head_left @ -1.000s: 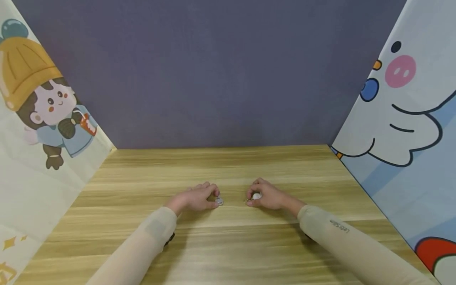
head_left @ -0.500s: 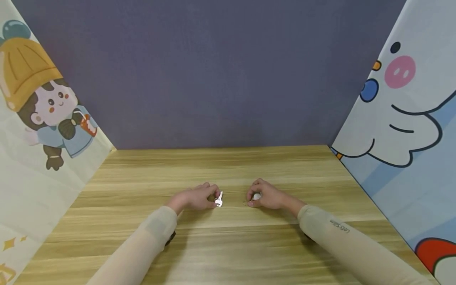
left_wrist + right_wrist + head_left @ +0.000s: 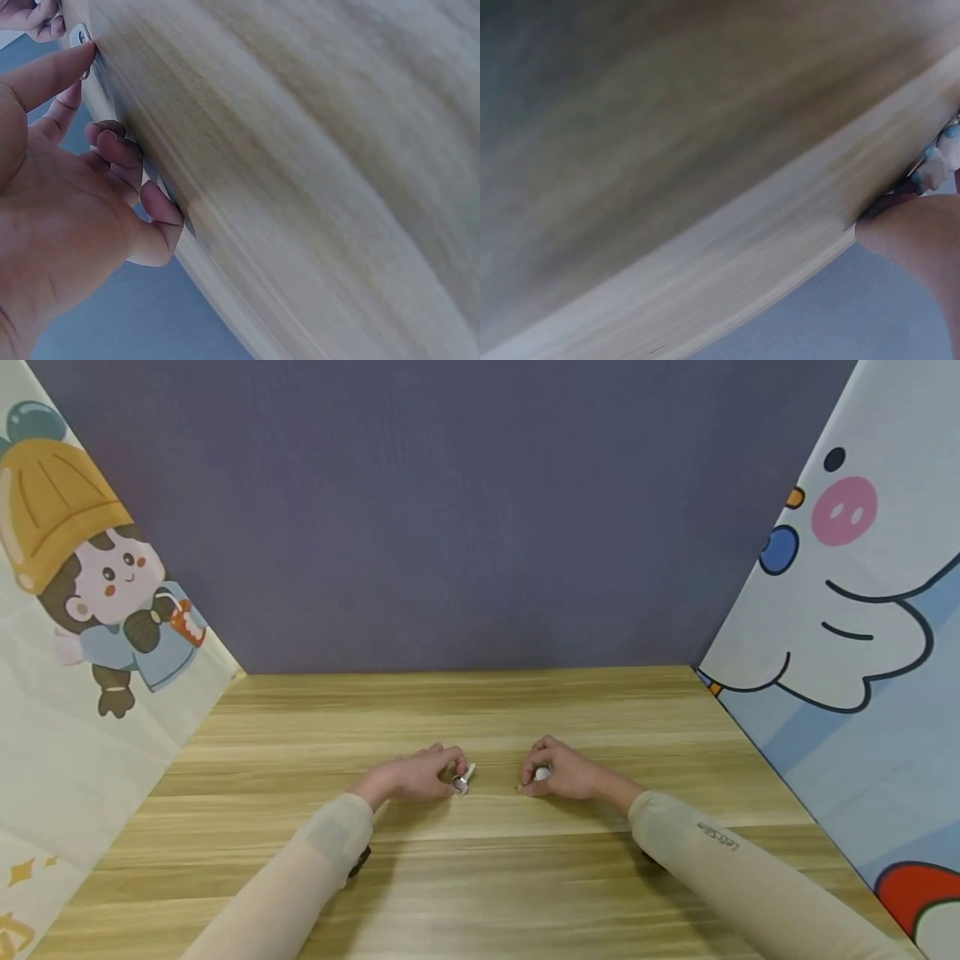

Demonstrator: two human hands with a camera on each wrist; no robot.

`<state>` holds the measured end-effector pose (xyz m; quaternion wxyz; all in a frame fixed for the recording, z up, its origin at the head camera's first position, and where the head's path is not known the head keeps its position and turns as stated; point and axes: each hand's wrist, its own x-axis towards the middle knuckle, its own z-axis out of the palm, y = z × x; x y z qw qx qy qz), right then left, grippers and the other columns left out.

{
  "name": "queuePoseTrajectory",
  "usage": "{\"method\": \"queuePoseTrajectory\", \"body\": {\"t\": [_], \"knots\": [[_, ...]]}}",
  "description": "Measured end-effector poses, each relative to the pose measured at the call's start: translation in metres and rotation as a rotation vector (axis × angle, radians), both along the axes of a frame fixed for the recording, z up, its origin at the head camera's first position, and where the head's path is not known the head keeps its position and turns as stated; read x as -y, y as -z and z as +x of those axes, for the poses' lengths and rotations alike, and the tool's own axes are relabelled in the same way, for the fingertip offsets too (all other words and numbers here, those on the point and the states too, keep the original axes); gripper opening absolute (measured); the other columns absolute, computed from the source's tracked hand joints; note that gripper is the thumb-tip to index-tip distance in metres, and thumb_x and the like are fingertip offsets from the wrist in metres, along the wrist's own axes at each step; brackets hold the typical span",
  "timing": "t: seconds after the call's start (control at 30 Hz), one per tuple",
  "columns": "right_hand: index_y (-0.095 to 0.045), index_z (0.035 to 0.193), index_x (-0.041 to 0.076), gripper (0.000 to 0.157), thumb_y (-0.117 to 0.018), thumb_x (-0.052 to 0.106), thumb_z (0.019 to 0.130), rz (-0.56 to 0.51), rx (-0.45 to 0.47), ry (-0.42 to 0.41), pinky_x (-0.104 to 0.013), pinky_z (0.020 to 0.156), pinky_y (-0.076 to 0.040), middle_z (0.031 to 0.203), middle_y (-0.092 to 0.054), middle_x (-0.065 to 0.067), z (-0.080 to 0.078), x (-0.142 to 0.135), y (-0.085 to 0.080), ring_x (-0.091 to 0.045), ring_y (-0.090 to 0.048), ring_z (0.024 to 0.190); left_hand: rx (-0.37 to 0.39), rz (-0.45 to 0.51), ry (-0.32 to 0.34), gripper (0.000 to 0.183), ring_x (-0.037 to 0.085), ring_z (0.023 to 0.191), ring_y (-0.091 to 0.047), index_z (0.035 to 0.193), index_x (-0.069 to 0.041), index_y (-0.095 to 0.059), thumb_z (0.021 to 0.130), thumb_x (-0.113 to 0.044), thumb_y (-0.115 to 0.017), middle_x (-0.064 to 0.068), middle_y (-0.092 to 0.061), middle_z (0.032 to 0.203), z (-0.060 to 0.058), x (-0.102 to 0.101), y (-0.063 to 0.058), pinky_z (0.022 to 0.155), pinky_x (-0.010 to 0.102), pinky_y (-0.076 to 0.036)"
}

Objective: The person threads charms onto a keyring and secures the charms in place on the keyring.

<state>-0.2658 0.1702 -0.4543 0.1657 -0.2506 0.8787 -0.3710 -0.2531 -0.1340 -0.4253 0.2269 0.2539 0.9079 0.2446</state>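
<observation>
A small silver key (image 3: 467, 777) is pinched between thumb and fingertip of my left hand (image 3: 420, 775), low over the wooden table. Its shaft points away and to the right; something round like a ring shows at its near end. In the left wrist view the key (image 3: 79, 34) sits at the fingertips. To the right, my right hand (image 3: 567, 773) curls its fingers around a small white trinket (image 3: 542, 773). A tiny metal bit (image 3: 518, 788) pokes out at its thumb tip. The right wrist view shows the white trinket (image 3: 934, 169) with blue spots, mostly cut off.
The wood-grain table (image 3: 480, 885) spreads under both hands. A dark grey-purple panel (image 3: 465, 518) rises behind it. Printed cartoon cloths hang as walls, at left (image 3: 67, 760) and right (image 3: 885, 777). A gap of bare wood lies between the two hands.
In the left hand the key has turned: first only its head showed, then the shaft pointed away, now it leans further right. The right hand has stayed almost still.
</observation>
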Motion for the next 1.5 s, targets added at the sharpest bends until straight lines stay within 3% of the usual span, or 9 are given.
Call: {"method": "queuePoseTrajectory", "body": {"t": [0.13,0.47,0.57,0.7,0.83,1.0,1.1,1.27,1.5], "knots": [[-0.076,0.091,0.013,0.008,-0.083,0.013,0.093,-0.001,0.007,0.006,-0.033,0.094,-0.046,0.123,-0.051,-0.012,0.000,-0.001,0.000,-0.024,-0.047,0.114,0.009,0.025,0.005,0.020,0.023,0.107,-0.050,0.115,-0.019,-0.056,0.101,-0.012,-0.070,0.008,-0.052,0.115,-0.001,0.000,0.000,0.096,0.046,-0.044],[-0.077,0.091,0.015,0.007,-0.084,0.015,0.093,0.011,0.000,0.019,-0.035,0.096,-0.046,0.123,-0.052,-0.010,-0.002,-0.002,0.002,-0.024,-0.048,0.115,0.001,0.035,0.015,0.019,0.021,0.106,-0.053,0.121,-0.017,-0.059,0.104,-0.013,-0.065,0.006,-0.055,0.114,-0.001,-0.001,-0.001,0.095,0.046,-0.048],[-0.077,0.090,0.015,0.007,-0.085,0.016,0.092,0.020,-0.018,0.021,-0.036,0.097,-0.045,0.122,-0.053,-0.010,-0.002,-0.002,0.003,-0.024,-0.049,0.115,0.021,0.057,0.030,0.020,0.018,0.090,-0.050,0.126,-0.015,-0.061,0.106,-0.016,-0.065,0.005,-0.055,0.100,-0.002,-0.004,-0.002,0.082,0.037,-0.045],[-0.078,0.090,0.015,0.008,-0.085,0.016,0.091,0.023,-0.024,0.023,-0.036,0.097,-0.045,0.122,-0.053,-0.010,-0.002,-0.001,0.003,-0.024,-0.049,0.115,0.016,0.061,0.104,0.027,0.014,0.076,-0.046,0.127,-0.014,-0.065,0.103,-0.025,-0.071,0.002,-0.054,0.085,-0.005,-0.014,-0.001,0.070,0.030,-0.040],[-0.078,0.092,0.015,0.006,-0.084,0.017,0.092,0.021,-0.020,0.011,-0.036,0.097,-0.045,0.124,-0.053,-0.011,-0.002,0.000,0.002,-0.025,-0.049,0.116,0.011,0.028,0.164,0.031,0.014,0.088,-0.049,0.121,-0.018,-0.068,0.096,-0.028,-0.081,0.002,-0.055,0.100,-0.004,-0.024,0.000,0.075,0.029,-0.042],[-0.078,0.093,0.016,0.006,-0.084,0.019,0.093,0.027,-0.013,0.008,-0.038,0.099,-0.044,0.125,-0.052,-0.011,-0.004,0.003,0.001,-0.024,-0.048,0.117,0.014,0.009,0.150,0.029,0.017,0.096,-0.047,0.116,-0.017,-0.068,0.092,-0.018,-0.085,0.004,-0.054,0.108,-0.001,-0.027,0.000,0.083,0.033,-0.043],[-0.078,0.093,0.015,0.007,-0.085,0.017,0.092,0.027,-0.013,0.009,-0.038,0.099,-0.043,0.124,-0.053,-0.011,-0.004,0.004,0.000,-0.024,-0.047,0.117,-0.008,0.010,0.149,0.026,0.015,0.093,-0.049,0.110,-0.014,-0.067,0.091,-0.015,-0.086,0.002,-0.055,0.105,-0.001,-0.028,0.000,0.082,0.031,-0.044],[-0.078,0.092,0.013,0.008,-0.085,0.016,0.091,0.021,-0.027,0.000,-0.036,0.097,-0.045,0.122,-0.053,-0.012,-0.004,0.004,-0.002,-0.025,-0.049,0.115,-0.035,0.046,0.144,0.022,0.011,0.078,-0.053,0.096,-0.010,-0.064,0.091,-0.011,-0.085,-0.001,-0.058,0.090,0.000,-0.029,0.001,0.071,0.026,-0.047],[-0.078,0.091,0.014,0.008,-0.085,0.015,0.091,0.038,-0.009,0.015,-0.036,0.098,-0.043,0.121,-0.053,-0.010,-0.005,0.002,-0.001,-0.022,-0.049,0.115,-0.111,0.061,0.193,0.017,0.007,0.076,-0.050,0.091,-0.016,-0.061,0.100,-0.017,-0.076,-0.007,-0.056,0.082,0.000,-0.033,0.000,0.070,0.024,-0.044]]}}
